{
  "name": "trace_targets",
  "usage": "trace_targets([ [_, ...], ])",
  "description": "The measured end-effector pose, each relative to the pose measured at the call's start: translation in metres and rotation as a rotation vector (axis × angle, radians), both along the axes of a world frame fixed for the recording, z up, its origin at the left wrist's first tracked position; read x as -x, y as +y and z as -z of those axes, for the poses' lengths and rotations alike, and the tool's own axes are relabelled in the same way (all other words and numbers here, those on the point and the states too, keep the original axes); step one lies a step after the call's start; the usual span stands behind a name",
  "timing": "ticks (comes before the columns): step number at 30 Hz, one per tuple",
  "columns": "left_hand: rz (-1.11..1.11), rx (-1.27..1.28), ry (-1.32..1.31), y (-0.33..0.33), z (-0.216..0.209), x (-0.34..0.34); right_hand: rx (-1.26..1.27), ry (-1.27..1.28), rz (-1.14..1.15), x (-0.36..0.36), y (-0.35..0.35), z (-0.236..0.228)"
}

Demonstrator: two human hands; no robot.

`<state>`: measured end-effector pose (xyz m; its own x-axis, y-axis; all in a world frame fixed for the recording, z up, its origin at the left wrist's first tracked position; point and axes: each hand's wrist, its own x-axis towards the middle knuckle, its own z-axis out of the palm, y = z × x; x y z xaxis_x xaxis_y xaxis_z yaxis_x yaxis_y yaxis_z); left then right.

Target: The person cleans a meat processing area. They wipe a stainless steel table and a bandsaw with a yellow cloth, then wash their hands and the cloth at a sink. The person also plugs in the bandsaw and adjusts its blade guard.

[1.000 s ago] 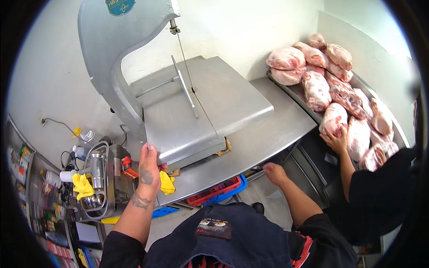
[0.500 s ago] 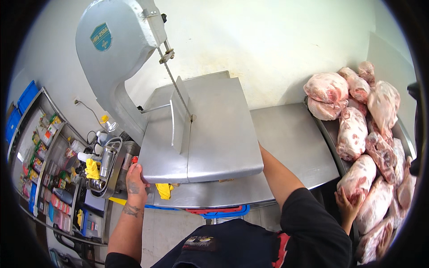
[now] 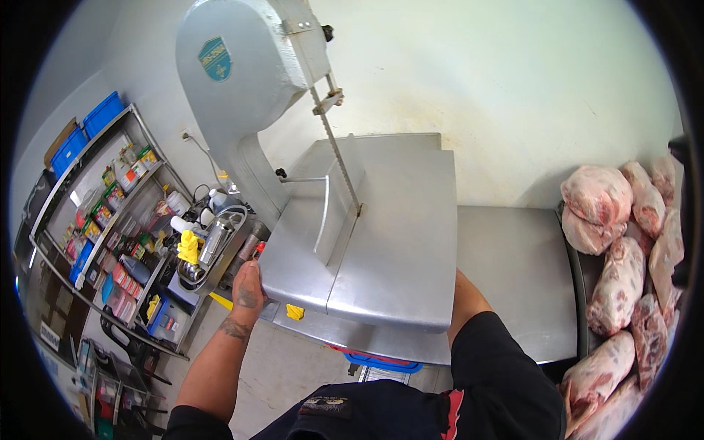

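In front of me stands a grey meat band saw point(image 3: 235, 88) with a flat metal table point(image 3: 400, 249) and an upright toothed blade point(image 3: 339, 158). My left hand point(image 3: 248, 284) is at the table's front left corner, its partly hidden fingers closed at a red knob point(image 3: 259, 250). My right forearm point(image 3: 468, 297) reaches forward past the table's right side. That hand is hidden behind the table. An upright guide plate point(image 3: 334, 220) stands left of the blade.
Large pale cuts of meat point(image 3: 617, 286) are piled in a tray at the right. A steel counter point(image 3: 513, 271) runs beneath the saw. Shelves point(image 3: 110, 242) with packages stand at the left, near a metal appliance with a yellow cloth point(image 3: 188, 248).
The view has swung left, so the saw and meat appear further right. Another person's hands, on the meat earlier, no longer show. My left hand stays by the red knob.
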<state>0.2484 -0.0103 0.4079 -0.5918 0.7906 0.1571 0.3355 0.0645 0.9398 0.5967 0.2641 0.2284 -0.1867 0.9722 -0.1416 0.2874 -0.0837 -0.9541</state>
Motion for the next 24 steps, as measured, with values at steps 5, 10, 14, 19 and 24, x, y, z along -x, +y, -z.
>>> trace_targets([
  [5,-0.005,-0.084,0.075,-0.001,-0.005,-0.01,-0.023,-0.052,-0.002,0.003,0.001,0.002],
  [10,-0.009,-0.124,0.281,-0.002,-0.007,-0.013,-0.044,-0.08,0.006,0.002,-0.001,0.004],
  [14,-0.01,-0.034,0.146,-0.002,-0.001,-0.004,-0.055,-0.098,0.011,0.002,-0.005,0.005],
  [19,-0.017,-0.026,0.23,0.0,0.005,0.003,-0.062,-0.118,0.017,0.003,-0.008,0.009],
  [24,0.002,-0.023,0.135,-0.002,-0.001,-0.004,-0.086,-0.135,0.022,0.003,-0.011,0.011],
])
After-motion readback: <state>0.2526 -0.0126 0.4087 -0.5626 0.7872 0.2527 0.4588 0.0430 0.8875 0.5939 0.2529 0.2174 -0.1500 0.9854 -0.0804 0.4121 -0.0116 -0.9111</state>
